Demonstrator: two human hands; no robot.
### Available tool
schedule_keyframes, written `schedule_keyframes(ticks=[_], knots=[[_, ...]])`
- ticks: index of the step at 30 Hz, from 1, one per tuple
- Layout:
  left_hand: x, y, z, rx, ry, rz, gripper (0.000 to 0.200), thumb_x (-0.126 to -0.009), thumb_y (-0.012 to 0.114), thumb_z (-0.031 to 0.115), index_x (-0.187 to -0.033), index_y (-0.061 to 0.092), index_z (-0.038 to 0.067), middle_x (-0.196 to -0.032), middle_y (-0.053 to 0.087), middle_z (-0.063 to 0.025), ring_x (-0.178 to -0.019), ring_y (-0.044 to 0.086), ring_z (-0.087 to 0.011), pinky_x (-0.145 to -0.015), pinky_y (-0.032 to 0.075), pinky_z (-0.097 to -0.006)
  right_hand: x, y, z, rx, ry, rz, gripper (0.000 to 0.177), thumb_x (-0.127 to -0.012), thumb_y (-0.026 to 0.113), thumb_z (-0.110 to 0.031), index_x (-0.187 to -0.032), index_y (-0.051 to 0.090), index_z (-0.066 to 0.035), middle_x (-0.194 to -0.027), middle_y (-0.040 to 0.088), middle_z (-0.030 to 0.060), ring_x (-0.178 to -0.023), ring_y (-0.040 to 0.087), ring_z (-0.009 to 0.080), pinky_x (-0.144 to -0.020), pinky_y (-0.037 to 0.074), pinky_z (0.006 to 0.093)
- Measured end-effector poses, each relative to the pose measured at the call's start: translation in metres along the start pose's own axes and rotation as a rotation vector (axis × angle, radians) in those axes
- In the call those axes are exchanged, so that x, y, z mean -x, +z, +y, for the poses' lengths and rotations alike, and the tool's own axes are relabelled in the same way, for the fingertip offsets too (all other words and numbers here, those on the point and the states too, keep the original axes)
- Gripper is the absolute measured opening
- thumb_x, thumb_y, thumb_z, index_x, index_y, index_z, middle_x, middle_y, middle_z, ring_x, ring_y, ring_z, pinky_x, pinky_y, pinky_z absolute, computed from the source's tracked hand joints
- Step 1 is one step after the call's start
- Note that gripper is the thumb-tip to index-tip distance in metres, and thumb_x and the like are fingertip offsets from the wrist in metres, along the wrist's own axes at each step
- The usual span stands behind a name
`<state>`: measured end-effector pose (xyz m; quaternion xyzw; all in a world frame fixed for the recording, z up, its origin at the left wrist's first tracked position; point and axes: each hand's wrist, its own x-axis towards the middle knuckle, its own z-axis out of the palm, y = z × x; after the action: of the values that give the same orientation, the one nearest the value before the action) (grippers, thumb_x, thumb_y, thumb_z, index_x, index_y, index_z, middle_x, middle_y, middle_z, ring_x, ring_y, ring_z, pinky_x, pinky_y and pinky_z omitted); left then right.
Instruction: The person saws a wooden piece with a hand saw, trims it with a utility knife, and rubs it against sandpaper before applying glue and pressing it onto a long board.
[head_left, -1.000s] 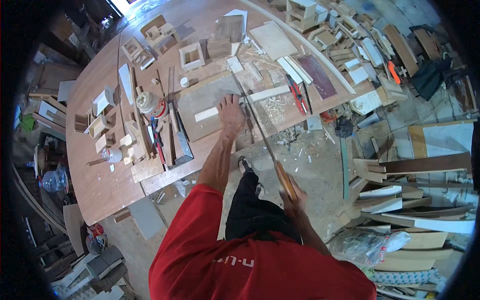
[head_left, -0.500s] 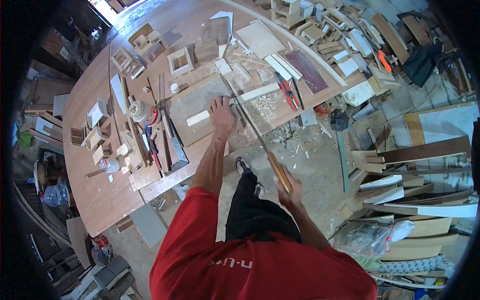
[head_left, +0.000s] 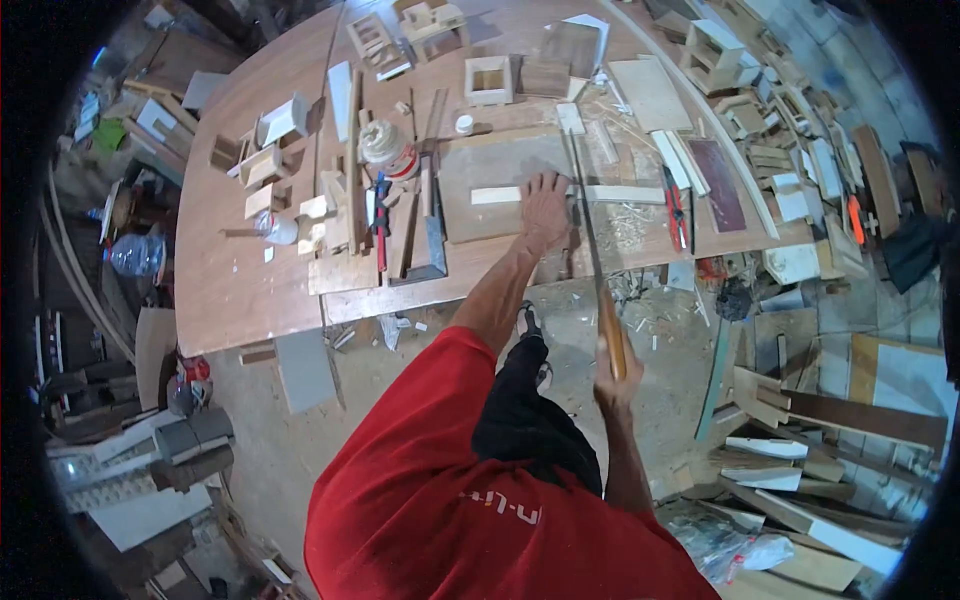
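A pale wooden strip [head_left: 495,195] lies across a flat grey-brown board [head_left: 475,165] near the table's front edge. My left hand [head_left: 545,212] bears down on the strip with its fingers bent over it, holding it against the board. Just right of that hand, the long thin blade of a handsaw [head_left: 592,235] crosses the strip. Its wooden handle is wrapped in the fingers of my right hand [head_left: 615,385], out in front of the table edge. How deep the blade sits in the strip is too small to tell.
Pliers with red handles [head_left: 676,215] and wood shavings [head_left: 625,228] lie right of the strip. To the left stand a glue jar [head_left: 390,150], a metal square [head_left: 432,250] and small wooden boxes [head_left: 283,122]. Stacked offcuts [head_left: 790,195] fill the right side.
My view has turned, so the table sits further right in it. The saw has shifted along its length and stands more upright in view. Both hands keep their holds.
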<state>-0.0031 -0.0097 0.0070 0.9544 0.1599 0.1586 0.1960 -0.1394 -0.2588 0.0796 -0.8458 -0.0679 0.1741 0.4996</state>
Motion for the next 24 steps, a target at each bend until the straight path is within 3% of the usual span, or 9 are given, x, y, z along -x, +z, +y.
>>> schedule_keyframes(ticks=[4,5,9,12,18,20,23,24], knots=[[0.000,-0.006,-0.002,-0.010,0.020,-0.001,0.051,-0.064,0.069,0.016,-0.112,0.053,0.010,-0.113,0.048,-0.0116,-0.108,0.044,-0.0324,-0.092,0.035,-0.0443,-0.036,0.015,0.003,-0.114,-0.122,0.090,0.045,-0.092,0.059,-0.020,-0.130,0.050,0.003,-0.115,0.063,0.0174,-0.102,0.060,0.0209,-0.089,0.046,0.0319],[0.002,-0.006,0.000,0.029,-0.009,0.021,0.041,-0.068,0.063,0.011,-0.108,0.056,0.010,-0.111,0.050,-0.0115,-0.108,0.045,-0.0314,-0.093,0.034,-0.0438,-0.036,0.017,0.009,-0.100,-0.137,0.105,0.046,-0.092,0.059,-0.021,-0.130,0.050,0.002,-0.115,0.063,0.0176,-0.102,0.060,0.0207,-0.088,0.046,0.0320],[0.004,0.000,0.000,0.025,0.036,0.053,0.041,-0.068,0.062,0.011,-0.109,0.055,0.010,-0.112,0.050,-0.0120,-0.109,0.045,-0.0317,-0.093,0.034,-0.0438,-0.031,0.017,-0.005,-0.131,-0.064,0.080,0.047,-0.092,0.060,-0.022,-0.131,0.050,0.001,-0.117,0.062,0.0187,-0.105,0.060,0.0210,-0.090,0.045,0.0323],[0.001,-0.005,0.000,-0.006,0.012,0.020,0.040,-0.069,0.060,0.010,-0.109,0.055,0.009,-0.113,0.050,-0.0124,-0.109,0.045,-0.0322,-0.094,0.034,-0.0440,-0.030,0.022,0.002,-0.125,-0.132,0.134,0.047,-0.091,0.061,-0.022,-0.131,0.050,0.001,-0.114,0.063,0.0189,-0.104,0.060,0.0207,-0.089,0.045,0.0314],[0.001,-0.008,0.003,-0.033,-0.034,-0.016,0.038,-0.070,0.060,0.009,-0.108,0.056,0.009,-0.112,0.050,-0.0122,-0.110,0.044,-0.0324,-0.093,0.035,-0.0431,0.047,-0.011,0.010,-0.029,-0.161,0.096,0.046,-0.090,0.062,-0.021,-0.131,0.051,-0.002,-0.101,0.067,0.0137,-0.086,0.064,0.0165,-0.076,0.049,0.0286],[0.007,-0.007,0.003,-0.016,-0.022,0.002,0.036,-0.072,0.058,0.008,-0.108,0.056,0.009,-0.112,0.050,-0.0119,-0.109,0.044,-0.0321,-0.093,0.035,-0.0433,0.070,-0.018,0.009,-0.137,0.041,0.035,0.045,-0.090,0.061,-0.021,-0.130,0.051,-0.003,-0.094,0.067,0.0096,-0.076,0.061,0.0127,-0.070,0.049,0.0262],[0.001,-0.004,-0.001,-0.020,-0.008,0.017,0.034,-0.073,0.058,0.008,-0.107,0.056,0.009,-0.112,0.050,-0.0116,-0.108,0.044,-0.0317,-0.092,0.034,-0.0434,0.072,-0.018,0.000,-0.109,0.069,0.067,0.043,-0.090,0.060,-0.020,-0.128,0.052,-0.004,-0.090,0.065,0.0064,-0.072,0.056,0.0103,-0.068,0.047,0.0245],[0.000,-0.002,-0.003,-0.042,0.005,-0.003,0.043,-0.067,0.063,0.009,-0.109,0.053,0.008,-0.113,0.049,-0.0125,-0.109,0.044,-0.0326,-0.092,0.034,-0.0443,0.070,-0.019,0.001,-0.106,0.069,0.065,0.043,-0.090,0.060,-0.020,-0.128,0.052,-0.004,-0.090,0.065,0.0064,-0.072,0.056,0.0103,-0.068,0.047,0.0245]])
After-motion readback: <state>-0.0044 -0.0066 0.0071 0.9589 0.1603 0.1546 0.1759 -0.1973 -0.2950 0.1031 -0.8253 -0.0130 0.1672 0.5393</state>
